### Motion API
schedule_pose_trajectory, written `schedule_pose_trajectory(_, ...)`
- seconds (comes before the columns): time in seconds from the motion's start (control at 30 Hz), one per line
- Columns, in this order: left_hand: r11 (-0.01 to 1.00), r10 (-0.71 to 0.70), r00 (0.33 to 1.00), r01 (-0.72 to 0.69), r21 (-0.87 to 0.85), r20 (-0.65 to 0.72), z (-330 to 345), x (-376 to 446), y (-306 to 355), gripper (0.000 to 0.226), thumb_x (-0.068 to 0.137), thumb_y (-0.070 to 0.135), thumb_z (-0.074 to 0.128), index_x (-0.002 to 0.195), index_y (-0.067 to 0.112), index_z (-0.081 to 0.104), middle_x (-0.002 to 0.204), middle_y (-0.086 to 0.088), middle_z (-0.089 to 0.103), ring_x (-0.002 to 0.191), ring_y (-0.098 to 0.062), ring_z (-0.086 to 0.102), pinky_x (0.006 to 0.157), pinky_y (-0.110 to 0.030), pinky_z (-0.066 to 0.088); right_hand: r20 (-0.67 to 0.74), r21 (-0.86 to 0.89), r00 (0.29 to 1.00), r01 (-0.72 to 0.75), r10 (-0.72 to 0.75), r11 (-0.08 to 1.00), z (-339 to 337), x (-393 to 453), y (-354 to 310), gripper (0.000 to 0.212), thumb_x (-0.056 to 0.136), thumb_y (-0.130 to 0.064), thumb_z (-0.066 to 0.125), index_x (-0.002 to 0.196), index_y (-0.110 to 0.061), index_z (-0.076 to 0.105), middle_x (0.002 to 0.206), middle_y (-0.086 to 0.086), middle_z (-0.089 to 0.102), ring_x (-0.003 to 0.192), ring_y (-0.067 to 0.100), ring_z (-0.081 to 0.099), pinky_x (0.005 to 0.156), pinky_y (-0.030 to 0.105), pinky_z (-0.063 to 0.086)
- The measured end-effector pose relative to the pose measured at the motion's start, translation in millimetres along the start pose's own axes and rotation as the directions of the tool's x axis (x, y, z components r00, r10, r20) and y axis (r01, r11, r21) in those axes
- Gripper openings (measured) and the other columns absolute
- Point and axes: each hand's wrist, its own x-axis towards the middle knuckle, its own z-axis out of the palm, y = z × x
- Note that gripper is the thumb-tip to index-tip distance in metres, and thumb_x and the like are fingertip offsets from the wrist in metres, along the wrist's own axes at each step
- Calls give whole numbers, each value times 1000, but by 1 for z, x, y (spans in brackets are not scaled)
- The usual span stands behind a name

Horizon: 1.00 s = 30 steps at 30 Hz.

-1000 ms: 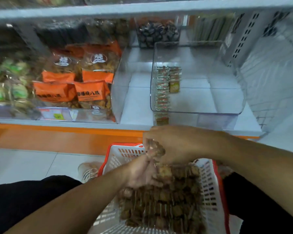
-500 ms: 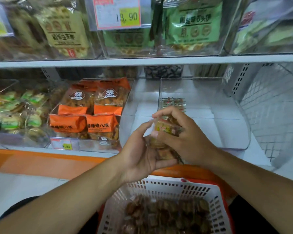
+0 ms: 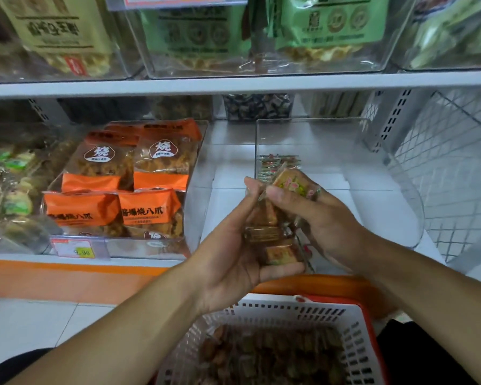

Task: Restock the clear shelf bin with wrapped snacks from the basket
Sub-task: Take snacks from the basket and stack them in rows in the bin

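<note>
My left hand (image 3: 231, 254) cradles a stack of small wrapped snacks (image 3: 275, 240), brown squares in clear film, in front of the clear shelf bin (image 3: 400, 195). My right hand (image 3: 322, 218) holds the same stack from the right, with its thumb and fingers pinching the top snack (image 3: 292, 184). A short row of the same snacks (image 3: 272, 162) stands against the bin's left wall. Below my hands, the white basket with a red rim (image 3: 289, 312) holds several more wrapped snacks (image 3: 270, 359).
A clear bin of orange snack bags (image 3: 128, 187) stands left of the target bin, with a price tag (image 3: 78, 250) on its front. Green-wrapped snacks (image 3: 11, 195) lie at the far left. An upper shelf (image 3: 233, 84) carries bagged goods. A wire mesh panel (image 3: 456, 176) closes the right side.
Both hands have lifted a stack of wrapped snacks out of the basket up to the front of the clear bin. The view has tilted up toward the shelves.
</note>
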Motion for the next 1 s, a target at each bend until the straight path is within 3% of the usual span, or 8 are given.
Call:
schedule_pose_trajectory(0.1, 999, -4, 1000, 4, -46, -10, 1, 1, -4, 60, 97, 64, 50, 136, 21, 64, 137, -11, 65, 120, -27, 67, 75, -37, 63, -45, -31, 999, -2, 1, 1000, 0, 0, 0, 64, 73, -60, 78, 119, -17, 71, 118, 13, 73, 113, 26, 69, 106, 45, 49)
schedule_pose_trajectory(0.27, 996, 17, 997, -24, -85, -73, 3, 4, -6, 58, 93, 60, 57, 134, 19, 65, 127, -11, 71, 106, -27, 73, 75, -40, 65, -194, -12, 981, 25, -27, 1000, 4, -5, 0, 42, 81, -42, 80, 110, -13, 75, 111, 12, 75, 108, 29, 71, 105, 55, 48)
schedule_pose_trajectory(0.37, 994, 31, 992, -44, -102, -121, 4, 4, -6, 60, 93, 60, 57, 131, 15, 67, 124, -11, 71, 102, -28, 71, 69, -39, 64, -235, 78, 972, 21, -2, 997, -1, -6, -5, 43, 77, -42, 78, 109, -13, 75, 112, 10, 75, 107, 24, 71, 100, 44, 52)
schedule_pose_trajectory(0.47, 989, 53, 986, -73, -128, -156, 4, 4, -4, 61, 92, 60, 59, 128, 12, 69, 127, -14, 69, 115, -32, 68, 69, -38, 64, -288, 111, 957, 64, -30, 992, -13, -6, -18, 41, 82, -41, 71, 111, -13, 75, 111, 5, 75, 100, 17, 70, 83, 30, 52)
schedule_pose_trajectory(0.6, 985, 104, 980, -125, -117, -168, 2, 1, -1, 59, 93, 60, 56, 130, 15, 68, 133, -17, 67, 123, -33, 64, 72, -38, 63, -169, -54, 985, 9, -18, 999, -27, -11, -29, 43, 72, -33, 76, 111, -16, 75, 103, 2, 73, 85, 14, 65, 63, 23, 51)
schedule_pose_trajectory(0.73, 986, 137, 975, -150, -67, -174, 3, 2, -5, 57, 94, 59, 56, 126, 14, 71, 126, -16, 70, 108, -31, 68, 70, -38, 63, -173, -176, 984, 2, -32, 984, -29, -15, -30, 45, 58, -36, 84, 99, -20, 75, 91, 1, 73, 81, 13, 65, 63, 27, 51)
schedule_pose_trajectory(0.9, 975, 220, 959, -218, 32, -176, 5, 4, -7, 55, 94, 60, 53, 118, 15, 75, 115, -18, 69, 92, -27, 69, 75, -38, 61, -116, -146, 993, -32, 15, 989, -23, -19, -24, 25, 64, -29, 84, 88, -25, 76, 87, 1, 74, 79, 12, 71, 68, 24, 57)
schedule_pose_trajectory(1.0, 976, 217, 956, -207, 68, -196, 3, 6, -8, 55, 94, 60, 54, 117, 16, 76, 116, -22, 71, 93, -28, 69, 74, -37, 61, -180, -235, 976, 78, -122, 969, -17, -20, -18, 24, 65, -25, 85, 86, -26, 73, 89, -4, 76, 79, 8, 72, 68, 25, 60)
